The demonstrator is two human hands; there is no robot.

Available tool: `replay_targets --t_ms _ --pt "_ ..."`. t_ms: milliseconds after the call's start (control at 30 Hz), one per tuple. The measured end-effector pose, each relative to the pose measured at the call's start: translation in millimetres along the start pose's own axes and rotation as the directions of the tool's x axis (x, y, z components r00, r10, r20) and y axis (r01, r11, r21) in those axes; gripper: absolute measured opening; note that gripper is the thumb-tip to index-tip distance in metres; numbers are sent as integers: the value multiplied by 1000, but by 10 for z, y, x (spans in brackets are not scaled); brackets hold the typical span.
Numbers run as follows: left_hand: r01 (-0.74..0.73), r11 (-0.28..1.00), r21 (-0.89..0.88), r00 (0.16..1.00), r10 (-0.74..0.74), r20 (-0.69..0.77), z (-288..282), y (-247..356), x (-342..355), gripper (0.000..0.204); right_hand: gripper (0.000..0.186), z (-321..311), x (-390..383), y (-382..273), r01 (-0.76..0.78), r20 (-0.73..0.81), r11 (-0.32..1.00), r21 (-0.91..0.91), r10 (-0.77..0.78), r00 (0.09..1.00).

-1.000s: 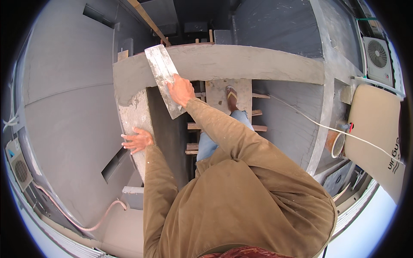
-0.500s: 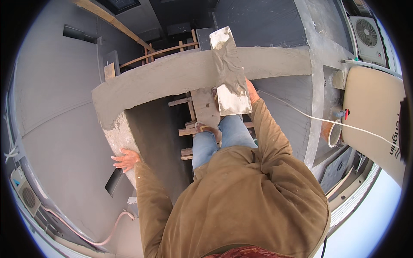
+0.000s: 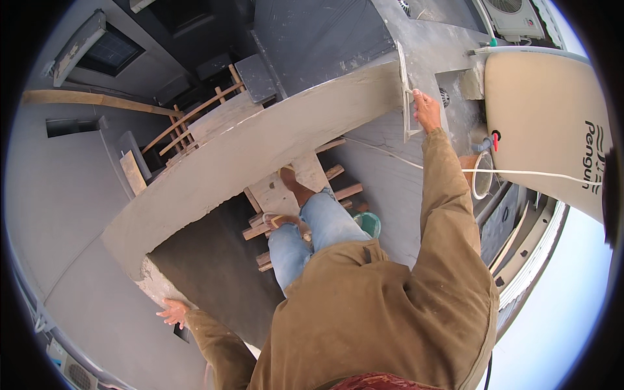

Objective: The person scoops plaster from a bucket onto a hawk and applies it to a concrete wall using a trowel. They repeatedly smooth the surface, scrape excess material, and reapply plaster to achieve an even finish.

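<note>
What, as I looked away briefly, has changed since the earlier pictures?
The right hand has carried the trowel rightward to the right end of the plastered beam, where it now shows edge-on; the view has swung too. Nothing was let go: the trowel stays gripped, and the left hand stays spread on the rough ledge.

A grey plastered ledge (image 3: 260,153) is running across the view, its left end turning back and showing a rough, paler stretch (image 3: 155,278). There the left hand (image 3: 173,312) is resting with fingers spread. A trowel (image 3: 405,91) is standing edge-on at the right end, its contact remaining unclear. Below, a board (image 3: 312,169) is lying over wooden slats (image 3: 348,191) and bearing a sandalled foot (image 3: 287,174); another foot (image 3: 276,220) is resting at its nearer edge.
</note>
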State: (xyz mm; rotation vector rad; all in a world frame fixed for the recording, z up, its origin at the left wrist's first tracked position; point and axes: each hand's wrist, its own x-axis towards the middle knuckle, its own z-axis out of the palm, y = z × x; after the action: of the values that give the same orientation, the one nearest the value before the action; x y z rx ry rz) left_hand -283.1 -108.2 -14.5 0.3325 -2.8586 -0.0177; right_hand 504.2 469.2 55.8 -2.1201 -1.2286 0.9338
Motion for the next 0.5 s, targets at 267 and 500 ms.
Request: replay_targets --t_ms 267,500 --pt "102 994 -37 991 -105 -84 176 97 12 98 54 95 323 271 306 -61 812 -496 -385 921" --pt "128 991 -31 992 -129 -16 94 171 21 101 54 518 -75 61 321 42 778 -540 -356 934"
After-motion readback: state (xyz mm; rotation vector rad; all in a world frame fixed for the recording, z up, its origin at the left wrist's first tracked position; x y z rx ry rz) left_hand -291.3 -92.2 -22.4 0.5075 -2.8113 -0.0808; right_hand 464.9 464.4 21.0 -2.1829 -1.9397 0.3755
